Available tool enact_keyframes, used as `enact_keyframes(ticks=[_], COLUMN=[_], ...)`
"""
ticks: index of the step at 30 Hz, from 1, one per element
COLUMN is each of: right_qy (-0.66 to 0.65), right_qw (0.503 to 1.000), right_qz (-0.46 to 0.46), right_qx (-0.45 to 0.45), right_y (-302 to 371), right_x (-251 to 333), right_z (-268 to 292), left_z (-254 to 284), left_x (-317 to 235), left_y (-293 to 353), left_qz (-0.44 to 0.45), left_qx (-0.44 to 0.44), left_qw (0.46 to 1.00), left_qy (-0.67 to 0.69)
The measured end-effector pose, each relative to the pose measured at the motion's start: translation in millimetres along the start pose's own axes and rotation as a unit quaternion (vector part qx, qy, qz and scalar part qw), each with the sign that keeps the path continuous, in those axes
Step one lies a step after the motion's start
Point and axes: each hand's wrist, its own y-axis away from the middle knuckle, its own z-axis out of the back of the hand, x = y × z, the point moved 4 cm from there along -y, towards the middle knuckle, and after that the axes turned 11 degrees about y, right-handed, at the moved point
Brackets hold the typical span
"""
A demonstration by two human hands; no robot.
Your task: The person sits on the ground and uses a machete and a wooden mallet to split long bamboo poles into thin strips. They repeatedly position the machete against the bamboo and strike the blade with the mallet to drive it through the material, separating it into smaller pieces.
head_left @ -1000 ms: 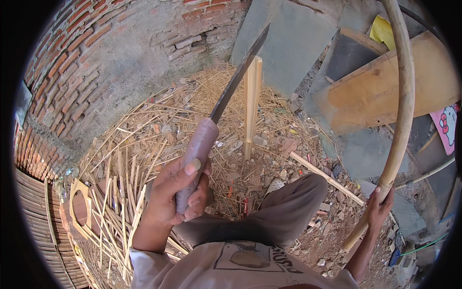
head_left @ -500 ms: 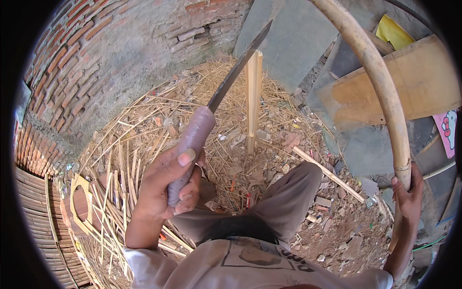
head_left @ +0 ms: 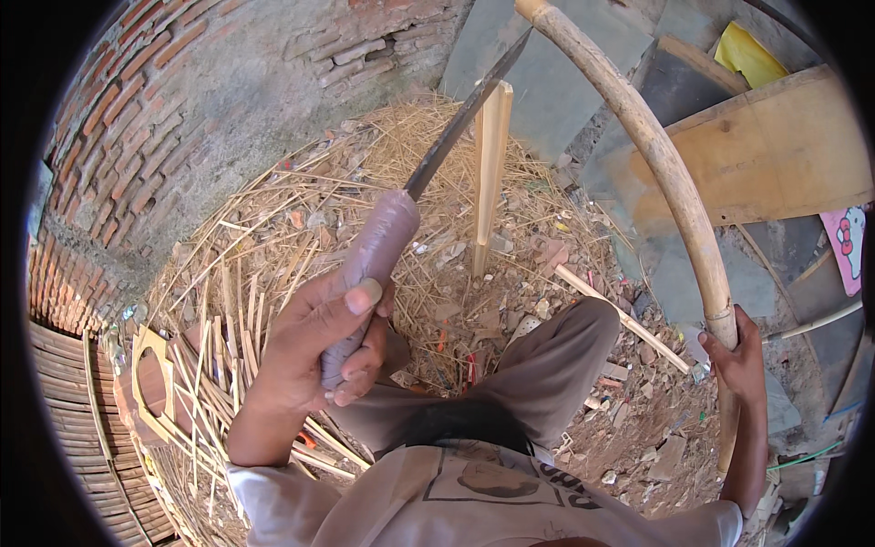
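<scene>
One knife (head_left: 412, 187), one curved bamboo pole (head_left: 670, 169), one stake (head_left: 490, 173) standing upright in the ground, and one loose stick (head_left: 629, 321) lying near the right knee. The thin strips (head_left: 210, 392) piled on the left were too jumbled to count.

Hands, two of them: the left hand (head_left: 314, 342) was wrapped pretty snugly around the purple handle, thumb on top, blade slanting up and away. The right hand (head_left: 740, 360) was curled round the pole low down, over on the right. The pole's top end was right by the knife tip, but I couldn't tell if they touched. Same with the blade crossing the stake's top.

Roomwise, a brick wall (head_left: 182, 137) curved along the left and back, a wooden board (head_left: 761, 155) sat off right, and a wide gap separated the handle from the lower pole.
</scene>
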Motion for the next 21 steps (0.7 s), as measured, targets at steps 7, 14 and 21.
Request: enact_keyframes(ticks=[7,14,21], right_qy=[-0.115,-0.148,-0.105], right_qw=[0.976,0.965,0.993], right_qz=[-0.009,0.042,0.018], right_qx=[-0.182,-0.213,0.057], right_y=[12.9,-2.5,6.7], right_x=[14.6,22.7,19.4], right_z=[23.5,20.8,-40.4], left_z=[2.0,-10.3,-8.0], left_x=[-18.6,-71.3,-107.0], left_y=[-16.4,-35.6,-76.1], left_qz=[0.051,-0.151,-0.165], left_qx=[0.008,-0.122,-0.138], left_qw=[0.992,0.777,0.634], left_qy=[-0.115,-0.599,-0.743])
